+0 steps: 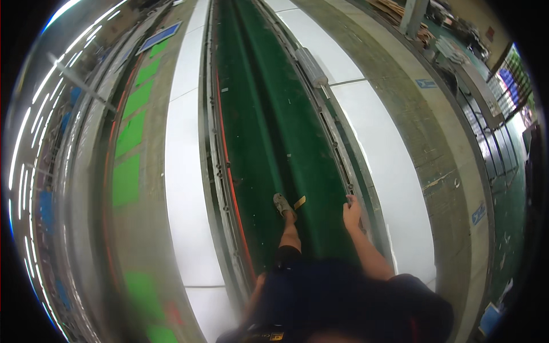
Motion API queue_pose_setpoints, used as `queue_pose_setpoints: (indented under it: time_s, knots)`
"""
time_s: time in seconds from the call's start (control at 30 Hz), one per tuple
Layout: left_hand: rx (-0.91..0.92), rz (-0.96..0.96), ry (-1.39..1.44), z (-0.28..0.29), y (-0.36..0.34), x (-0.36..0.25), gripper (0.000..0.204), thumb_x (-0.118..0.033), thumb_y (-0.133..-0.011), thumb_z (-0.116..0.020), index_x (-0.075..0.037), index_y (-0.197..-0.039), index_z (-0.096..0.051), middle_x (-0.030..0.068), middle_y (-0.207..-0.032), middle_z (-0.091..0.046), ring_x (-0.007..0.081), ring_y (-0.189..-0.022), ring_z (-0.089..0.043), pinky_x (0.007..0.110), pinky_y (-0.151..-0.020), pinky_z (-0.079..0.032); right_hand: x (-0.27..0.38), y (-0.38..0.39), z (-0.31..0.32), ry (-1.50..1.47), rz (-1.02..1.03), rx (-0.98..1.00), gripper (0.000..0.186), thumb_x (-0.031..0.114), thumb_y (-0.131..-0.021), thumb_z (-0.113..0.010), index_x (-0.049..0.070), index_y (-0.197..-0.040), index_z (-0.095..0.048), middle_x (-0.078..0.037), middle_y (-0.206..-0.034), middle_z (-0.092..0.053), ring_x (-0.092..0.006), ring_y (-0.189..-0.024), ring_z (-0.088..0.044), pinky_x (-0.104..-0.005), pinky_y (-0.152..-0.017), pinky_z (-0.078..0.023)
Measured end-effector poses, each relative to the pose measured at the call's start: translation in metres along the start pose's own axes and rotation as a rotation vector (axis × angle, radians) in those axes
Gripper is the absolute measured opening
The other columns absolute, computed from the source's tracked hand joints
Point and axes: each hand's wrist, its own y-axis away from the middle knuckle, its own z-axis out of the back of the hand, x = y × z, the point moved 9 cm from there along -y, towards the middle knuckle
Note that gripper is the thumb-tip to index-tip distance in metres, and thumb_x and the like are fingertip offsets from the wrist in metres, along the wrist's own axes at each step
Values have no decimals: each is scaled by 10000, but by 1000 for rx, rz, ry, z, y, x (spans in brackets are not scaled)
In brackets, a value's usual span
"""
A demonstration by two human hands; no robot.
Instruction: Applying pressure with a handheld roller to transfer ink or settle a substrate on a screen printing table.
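My right hand (351, 211) is at the metal rail (338, 150) on the right side of the green aisle. Its fingers are curled in, and a small dark thing shows at them, too small to name. My left hand (260, 280) shows only as a sliver beside my dark clothing, close to the left rail (223, 188); its fingers are hidden. Along the left table runs a strip of white sheets (186, 154), and the right table carries white sheets (394, 154) of the same kind.
A grey roller-like cylinder (310, 66) rests on the right rail further ahead. My foot in a light shoe (281, 203) stands on the green floor (257, 131), beside a yellowish scrap (300, 202). Green panels (127, 180) line the far-left table. A metal rack (494, 143) stands right.
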Motion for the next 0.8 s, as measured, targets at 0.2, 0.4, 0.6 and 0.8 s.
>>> queue_pose_setpoints:
  time_s: [0.2, 0.4, 0.6, 0.8]
  knots:
    - [179, 23, -97, 62, -142, -164, 362, -318, -1024, -644, -28, -1221, -735, 123, -939, -771, 211, -806, -743, 333, -699, -573, -3, -92, -22, 67, -215, -224, 242, 115, -960, -622, 43, -1178, -700, -168, -831, -678, -323, -781, -681, -453, -736, -527]
    - [294, 101, -144, 118, -348, -281, 319, -289, -1036, -613, -40, -1200, -727, 105, -922, -763, 208, -745, -717, 333, -638, -550, 40, -197, -70, 39, -299, -273, 157, 120, -947, -633, 21, -1030, -722, -137, -747, -633, -278, -703, -636, -416, -680, -494]
    - [188, -65, 109, 168, -546, -490, 289, -273, -1058, -565, -74, -1211, -707, 87, -874, -746, 176, -658, -700, 308, -516, -534, 103, -331, -126, -125, -388, -361, 142, 139, -946, -627, 40, -1002, -714, -145, -757, -631, -304, -702, -639, -440, -682, -499]
    - [289, 112, 135, 123, -641, -632, 268, -252, -1069, -606, -97, -1261, -708, 88, -972, -759, 160, -734, -715, 309, -582, -545, 174, -498, -139, -24, -247, -624, 93, 110, -929, -649, 43, -980, -688, -144, -841, -633, -338, -806, -635, -464, -727, -507]
